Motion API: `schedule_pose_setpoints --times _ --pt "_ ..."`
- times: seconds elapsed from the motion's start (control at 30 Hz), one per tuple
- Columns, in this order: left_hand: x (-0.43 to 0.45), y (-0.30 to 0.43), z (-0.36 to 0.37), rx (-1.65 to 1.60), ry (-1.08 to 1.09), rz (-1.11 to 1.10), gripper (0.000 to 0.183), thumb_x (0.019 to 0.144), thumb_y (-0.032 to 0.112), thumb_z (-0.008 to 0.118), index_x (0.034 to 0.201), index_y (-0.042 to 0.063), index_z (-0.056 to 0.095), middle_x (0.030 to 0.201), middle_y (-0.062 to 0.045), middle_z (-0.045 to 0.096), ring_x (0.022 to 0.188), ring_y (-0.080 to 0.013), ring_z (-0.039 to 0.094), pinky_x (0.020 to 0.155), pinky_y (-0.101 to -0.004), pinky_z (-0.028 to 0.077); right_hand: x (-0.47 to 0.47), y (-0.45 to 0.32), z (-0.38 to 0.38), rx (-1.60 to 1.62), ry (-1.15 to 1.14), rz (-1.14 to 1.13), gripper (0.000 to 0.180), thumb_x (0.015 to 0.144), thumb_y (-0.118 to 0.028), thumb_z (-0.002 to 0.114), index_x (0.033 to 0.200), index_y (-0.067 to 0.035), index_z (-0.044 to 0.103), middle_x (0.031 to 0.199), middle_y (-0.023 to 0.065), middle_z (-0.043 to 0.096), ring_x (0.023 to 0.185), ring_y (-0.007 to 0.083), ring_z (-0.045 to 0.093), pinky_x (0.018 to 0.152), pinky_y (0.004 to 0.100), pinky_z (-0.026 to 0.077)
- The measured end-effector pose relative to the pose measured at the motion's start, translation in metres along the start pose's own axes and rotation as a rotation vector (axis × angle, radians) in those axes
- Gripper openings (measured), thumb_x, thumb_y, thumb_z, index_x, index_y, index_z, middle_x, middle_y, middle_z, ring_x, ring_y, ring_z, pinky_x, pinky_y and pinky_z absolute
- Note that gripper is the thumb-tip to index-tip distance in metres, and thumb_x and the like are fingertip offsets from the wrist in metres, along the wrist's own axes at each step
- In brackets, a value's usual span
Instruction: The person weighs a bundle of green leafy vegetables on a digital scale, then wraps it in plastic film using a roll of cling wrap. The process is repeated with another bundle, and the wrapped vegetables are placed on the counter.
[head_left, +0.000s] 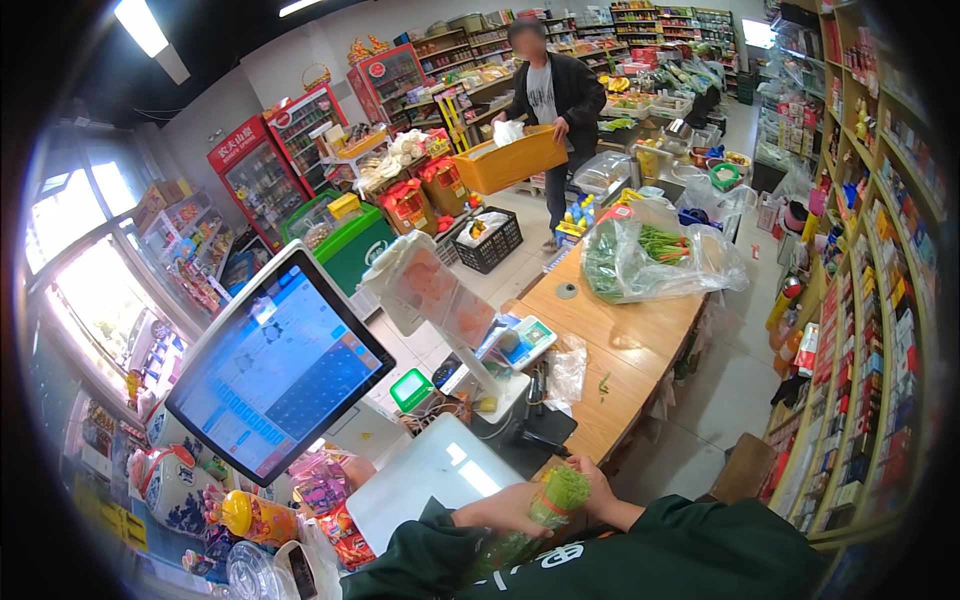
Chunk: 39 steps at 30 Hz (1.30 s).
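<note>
My left hand (506, 508) is closed around a bundle of leafy green vegetables (561, 495), its cut stalks bound with a reddish band. Against the far side of the stalk ends rests my right hand (592, 484); whether it grips them is unclear. The bundle's leafy part lies close to my dark green top. Just in front is the flat metal plate of a scale (435, 480), and a black handheld device (541, 441) lies on a dark mat by my right hand. Farther along the wooden counter (630, 337) sits a clear plastic bag of greens (637, 255).
A large touchscreen monitor (281, 367) stands at the left, near packaged snacks (349, 532). Across the counter a person (559, 97) holds an orange-yellow box (510, 161). A black crate (489, 244) sits on the floor. Stocked shelves (862, 337) line the right side.
</note>
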<state>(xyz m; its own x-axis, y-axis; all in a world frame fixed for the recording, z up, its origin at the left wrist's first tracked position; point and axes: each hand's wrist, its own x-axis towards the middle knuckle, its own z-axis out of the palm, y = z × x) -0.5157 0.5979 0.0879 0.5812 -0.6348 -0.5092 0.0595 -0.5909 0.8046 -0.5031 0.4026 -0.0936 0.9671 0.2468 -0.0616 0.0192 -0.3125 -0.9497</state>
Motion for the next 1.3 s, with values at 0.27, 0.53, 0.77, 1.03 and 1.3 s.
schedule_pose_setpoints --times 0.27,0.53,0.77,1.03,1.3 --pt "0.014 -0.048 0.012 0.063 0.058 0.215 0.065 0.07 0.034 0.083 0.122 0.006 0.057 0.108 -0.014 0.067 0.1 -0.0268 0.064 0.089 -0.0372 0.049 0.063 0.035 -0.013 0.62 -0.24 0.708 0.041 0.091 -0.036 0.074 0.12 -0.01 0.061 0.093 0.004 0.065 0.08 0.0139 0.06 0.066 0.0293 0.046" --pt "-0.001 -0.028 0.001 -0.018 0.063 0.153 0.071 0.068 0.037 0.083 0.125 0.003 0.056 0.115 -0.016 0.065 0.107 -0.0293 0.062 0.096 -0.039 0.046 0.028 0.032 -0.068 0.151 -0.829 0.115 0.054 0.083 -0.016 0.082 0.131 -0.005 0.061 0.129 0.008 0.066 0.116 0.0167 0.061 0.103 0.0322 0.047" --pt "0.002 -0.029 -0.004 0.001 0.031 0.171 0.071 0.068 0.035 0.084 0.126 0.004 0.056 0.116 -0.015 0.065 0.107 -0.0289 0.062 0.097 -0.0389 0.046 0.03 0.005 -0.049 0.271 -0.78 0.03 0.049 0.083 -0.03 0.082 0.121 -0.003 0.067 0.125 0.0059 0.066 0.112 0.0165 0.061 0.102 0.0316 0.045" --pt "-0.012 -0.044 0.01 -0.031 0.009 0.346 0.075 0.068 0.037 0.084 0.129 0.004 0.055 0.119 -0.015 0.064 0.11 -0.028 0.062 0.097 -0.0389 0.047 0.004 0.015 -0.073 0.095 -0.811 0.227 0.052 0.08 -0.026 0.084 0.121 0.0 0.067 0.116 0.007 0.07 0.108 0.0159 0.063 0.099 0.0311 0.047" --pt "0.034 -0.024 0.045 -0.331 -0.039 0.722 0.071 0.052 0.016 0.09 0.116 0.005 0.062 0.11 -0.01 0.07 0.105 -0.0218 0.063 0.091 -0.0361 0.049 -0.027 0.067 -0.13 0.439 -0.661 0.571 0.048 0.079 -0.018 0.078 0.121 0.001 0.065 0.114 0.0096 0.07 0.108 0.0208 0.065 0.098 0.0361 0.05"
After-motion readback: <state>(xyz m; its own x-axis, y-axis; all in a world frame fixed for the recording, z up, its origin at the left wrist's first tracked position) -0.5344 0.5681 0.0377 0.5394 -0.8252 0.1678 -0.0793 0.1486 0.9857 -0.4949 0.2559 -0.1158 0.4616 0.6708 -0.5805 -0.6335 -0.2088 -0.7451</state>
